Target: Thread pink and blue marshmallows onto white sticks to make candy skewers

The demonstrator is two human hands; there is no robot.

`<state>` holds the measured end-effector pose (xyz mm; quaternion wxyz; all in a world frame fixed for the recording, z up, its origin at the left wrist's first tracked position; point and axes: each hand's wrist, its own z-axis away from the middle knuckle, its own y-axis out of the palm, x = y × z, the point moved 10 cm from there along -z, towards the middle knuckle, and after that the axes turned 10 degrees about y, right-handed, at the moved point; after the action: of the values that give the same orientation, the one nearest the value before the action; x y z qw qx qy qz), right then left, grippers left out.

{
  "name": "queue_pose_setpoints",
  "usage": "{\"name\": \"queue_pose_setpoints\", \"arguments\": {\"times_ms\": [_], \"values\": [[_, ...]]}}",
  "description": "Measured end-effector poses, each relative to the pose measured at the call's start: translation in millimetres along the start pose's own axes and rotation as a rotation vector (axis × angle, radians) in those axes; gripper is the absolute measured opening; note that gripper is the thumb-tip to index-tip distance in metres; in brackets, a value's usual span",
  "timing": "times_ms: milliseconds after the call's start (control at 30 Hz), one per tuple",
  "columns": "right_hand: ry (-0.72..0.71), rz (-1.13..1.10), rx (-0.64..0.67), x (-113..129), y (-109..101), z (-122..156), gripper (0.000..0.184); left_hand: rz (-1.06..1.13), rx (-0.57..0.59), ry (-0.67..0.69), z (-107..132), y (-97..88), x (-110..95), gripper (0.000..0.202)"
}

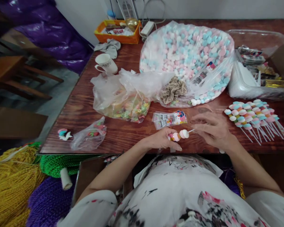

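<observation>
Beyond the candy skewer (176, 136), packets (169, 119) bear illegible print.

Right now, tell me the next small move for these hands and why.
I'd probably ease the left hand back slightly to uncover the far end of the row of candies. Its fingers wrap that end, so I can't see how far the white stick goes, while the right hand is at the bare end.

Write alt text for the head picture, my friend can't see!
The left hand holds a candy skewer, the right hand at its white stick. Beyond is a big bag of pastel candy; more skewers lie right on the table.
</observation>
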<state>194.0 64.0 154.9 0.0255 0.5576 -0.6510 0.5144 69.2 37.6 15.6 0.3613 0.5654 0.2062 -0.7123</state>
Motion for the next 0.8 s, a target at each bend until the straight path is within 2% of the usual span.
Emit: {"name": "queue_pose_setpoints", "arguments": {"times_ms": [67,133,233,333,467,567,633,700,767,800], "values": [[-0.155,0.162,0.051,14,2,-1,0.024,0.016,0.034,-0.009,0,3.0,-1,0.039],[-0.240,0.274,0.095,22,8,0,0.023,0.020,0.064,-0.003,-1,5.1,-2,0.040],[-0.283,0.433,0.188,24,26,5,0.016,-0.084,0.082,0.032,-2,2.6,-6,0.038],[-0.256,0.566,0.258,18,43,10,0.015,-0.321,0.023,0.072,-3,-12.1,-14,0.032],[-0.047,0.566,0.272,-3,56,7,0.019,-0.740,-0.069,0.192,-5,-34.9,-45,0.021],[0.183,0.415,0.283,-26,69,2,0.019,-1.115,-0.021,0.247,-12,-40.8,-70,0.022],[0.383,0.202,0.240,-46,75,0,0.021,-1.371,0.016,0.289,-16,-42.9,-93,0.025],[0.581,-0.087,0.095,-68,76,0,0.027,-1.587,-0.059,0.389,-13,-47.7,-129,0.031],[0.706,-0.366,-0.112,-85,73,3,0.031,-1.681,-0.241,0.547,-2,-53.8,-170,0.042],[0.729,-0.470,-0.206,-90,70,4,0.031,-1.650,-0.363,0.649,7,-58.1,-189,0.051]]}}
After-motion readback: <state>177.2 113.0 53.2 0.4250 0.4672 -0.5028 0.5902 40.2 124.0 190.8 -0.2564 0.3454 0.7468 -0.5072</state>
